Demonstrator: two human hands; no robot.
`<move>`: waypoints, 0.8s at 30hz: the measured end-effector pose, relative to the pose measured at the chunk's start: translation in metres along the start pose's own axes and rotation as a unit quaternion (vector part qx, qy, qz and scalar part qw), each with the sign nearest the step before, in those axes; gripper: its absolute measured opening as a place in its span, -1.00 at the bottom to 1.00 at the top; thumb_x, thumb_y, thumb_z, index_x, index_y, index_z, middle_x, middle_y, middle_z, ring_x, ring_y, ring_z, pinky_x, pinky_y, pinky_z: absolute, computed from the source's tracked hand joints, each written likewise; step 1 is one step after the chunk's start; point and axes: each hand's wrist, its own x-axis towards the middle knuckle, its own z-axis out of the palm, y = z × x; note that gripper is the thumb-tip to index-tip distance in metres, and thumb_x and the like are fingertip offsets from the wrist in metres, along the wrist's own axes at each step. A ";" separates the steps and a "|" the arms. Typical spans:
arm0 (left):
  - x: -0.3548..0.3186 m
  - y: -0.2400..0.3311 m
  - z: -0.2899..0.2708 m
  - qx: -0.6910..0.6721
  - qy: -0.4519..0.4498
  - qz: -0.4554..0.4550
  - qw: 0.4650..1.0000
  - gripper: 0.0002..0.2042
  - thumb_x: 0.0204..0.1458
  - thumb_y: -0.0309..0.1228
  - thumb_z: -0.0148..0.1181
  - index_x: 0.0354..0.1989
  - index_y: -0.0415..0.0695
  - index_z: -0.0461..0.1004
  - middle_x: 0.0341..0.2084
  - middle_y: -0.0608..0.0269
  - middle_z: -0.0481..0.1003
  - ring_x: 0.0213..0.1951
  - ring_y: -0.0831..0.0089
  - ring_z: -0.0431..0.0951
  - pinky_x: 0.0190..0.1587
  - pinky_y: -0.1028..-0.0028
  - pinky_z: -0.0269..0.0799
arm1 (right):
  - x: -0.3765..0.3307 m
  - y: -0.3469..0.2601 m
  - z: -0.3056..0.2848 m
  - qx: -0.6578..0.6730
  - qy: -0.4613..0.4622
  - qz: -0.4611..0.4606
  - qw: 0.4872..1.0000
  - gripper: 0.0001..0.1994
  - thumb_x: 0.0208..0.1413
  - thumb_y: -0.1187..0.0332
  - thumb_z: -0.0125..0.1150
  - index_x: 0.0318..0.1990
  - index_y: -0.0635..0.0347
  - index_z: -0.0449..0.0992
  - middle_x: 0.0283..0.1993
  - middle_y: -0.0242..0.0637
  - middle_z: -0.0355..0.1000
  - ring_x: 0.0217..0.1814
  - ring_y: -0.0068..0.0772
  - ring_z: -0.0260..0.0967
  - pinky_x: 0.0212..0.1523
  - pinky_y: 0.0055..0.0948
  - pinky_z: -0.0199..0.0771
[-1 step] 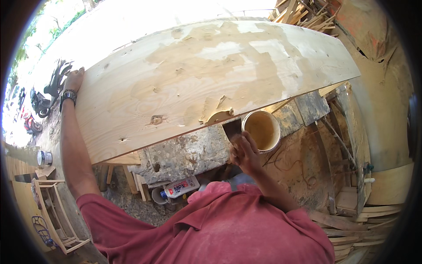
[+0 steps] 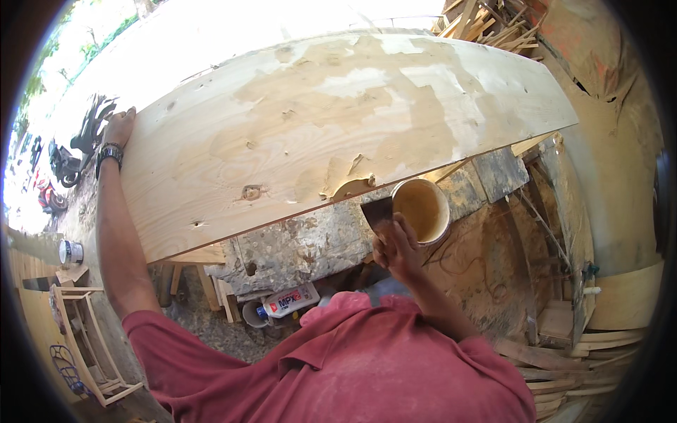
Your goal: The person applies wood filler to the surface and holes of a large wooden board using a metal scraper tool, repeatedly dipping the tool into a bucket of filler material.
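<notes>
A long wooden board (image 2: 233, 162) lies across the bench, with tan filler smeared over its middle and far part. A thick lump of filler (image 2: 352, 185) sits by its near edge. My left hand (image 2: 120, 127), a watch at its wrist, grips the board's left end. In my right hand (image 2: 396, 243) is a putty knife (image 2: 378, 211) with a wide dark blade, held just off the near edge. Right beside the blade stands a round white tub (image 2: 446, 218) of tan filler.
The worn, paint-spattered bench (image 2: 296, 240) shows under the board. Below it are a white container (image 2: 290, 302) and a small bucket (image 2: 254, 314). Wood strips (image 2: 486, 32) are heaped at far right; a wooden frame (image 2: 92, 345) stands at left, and motorcycles (image 2: 63, 166) are beyond.
My right hand and the putty knife have shifted slightly to the right and nearer to me. My left hand and the board stay where they were.
</notes>
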 end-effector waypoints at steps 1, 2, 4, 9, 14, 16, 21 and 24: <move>0.001 -0.003 0.002 0.004 -0.007 0.006 1.000 -0.41 0.14 0.16 -0.03 -0.21 -0.19 0.64 -0.12 -0.20 0.62 0.02 -0.07 0.61 0.18 0.10 0.39 | -0.004 -0.003 -0.012 -0.029 -0.035 -0.032 0.998 -0.80 0.49 0.18 -0.06 0.12 -0.08 0.38 -0.44 -0.39 0.35 -0.59 -0.56 0.24 -0.63 -0.57 0.22; 0.002 0.002 0.004 0.001 -0.014 0.001 1.000 -0.41 0.14 0.16 -0.03 -0.22 -0.19 0.64 -0.13 -0.19 0.62 0.02 -0.07 0.61 0.17 0.11 0.40 | -0.005 -0.019 -0.013 -0.127 -0.100 -0.088 0.983 -0.81 0.46 0.20 0.01 0.11 -0.10 0.42 -0.44 -0.40 0.37 -0.59 -0.57 0.25 -0.63 -0.57 0.23; 0.002 0.016 0.001 -0.003 -0.022 -0.005 1.000 -0.41 0.15 0.15 -0.04 -0.22 -0.20 0.64 -0.14 -0.19 0.63 0.00 -0.07 0.61 0.15 0.11 0.40 | -0.001 -0.079 0.010 -0.314 -0.223 -0.200 0.901 -0.83 0.40 0.24 0.14 0.07 -0.15 0.52 -0.45 -0.42 0.43 -0.60 -0.58 0.28 -0.64 -0.57 0.25; -0.006 0.016 -0.008 -0.018 -0.005 0.004 1.000 -0.40 0.18 0.12 -0.04 -0.23 -0.27 0.62 -0.18 -0.23 0.61 -0.04 -0.11 0.61 0.10 0.10 0.42 | 0.028 -0.174 0.098 -0.700 -0.282 -0.423 0.501 -0.90 0.28 0.27 0.26 -0.20 -0.01 0.64 -0.57 -0.49 0.39 -0.63 -0.68 0.23 -0.70 -0.56 0.25; 0.003 0.004 -0.001 -0.007 0.009 0.026 1.000 -0.37 0.21 0.10 -0.06 -0.15 -0.37 0.59 -0.12 -0.32 0.58 0.02 -0.21 0.57 0.13 0.10 0.40 | 0.061 -0.198 0.145 -0.848 -0.341 -0.307 0.265 -0.92 0.23 0.34 0.24 -0.21 0.04 0.63 -0.62 -0.49 0.24 -0.62 -0.66 0.28 -0.68 -0.51 0.33; 0.001 0.001 0.001 -0.032 0.010 0.017 0.999 -0.37 0.21 0.10 -0.05 -0.15 -0.38 0.58 -0.12 -0.34 0.58 0.02 -0.21 0.57 0.13 0.10 0.40 | 0.060 -0.215 0.147 -0.862 -0.351 -0.255 0.264 -0.93 0.19 0.34 0.25 -0.25 0.06 0.61 -0.62 -0.47 0.25 -0.61 -0.66 0.29 -0.67 -0.50 0.35; 0.004 -0.011 -0.004 0.003 -0.023 0.011 1.000 -0.39 0.18 0.15 -0.06 -0.22 -0.23 0.63 -0.12 -0.23 0.62 0.02 -0.07 0.61 0.14 0.11 0.42 | 0.042 -0.259 0.145 -0.899 -0.299 -0.174 0.269 -0.77 0.16 0.41 0.20 -0.56 0.18 0.57 -0.60 -0.30 0.51 -0.52 -0.42 0.52 -0.38 -0.33 0.58; 0.007 0.003 0.001 0.004 -0.019 0.007 1.000 -0.38 0.18 0.15 -0.06 -0.23 -0.24 0.64 -0.13 -0.23 0.62 0.02 -0.09 0.60 0.14 0.10 0.41 | 0.043 -0.271 0.137 -0.788 -0.320 -0.119 0.512 -0.80 0.27 0.33 0.19 -0.19 0.25 0.67 -0.37 -0.16 0.62 -0.29 -0.24 0.61 -0.18 -0.23 0.58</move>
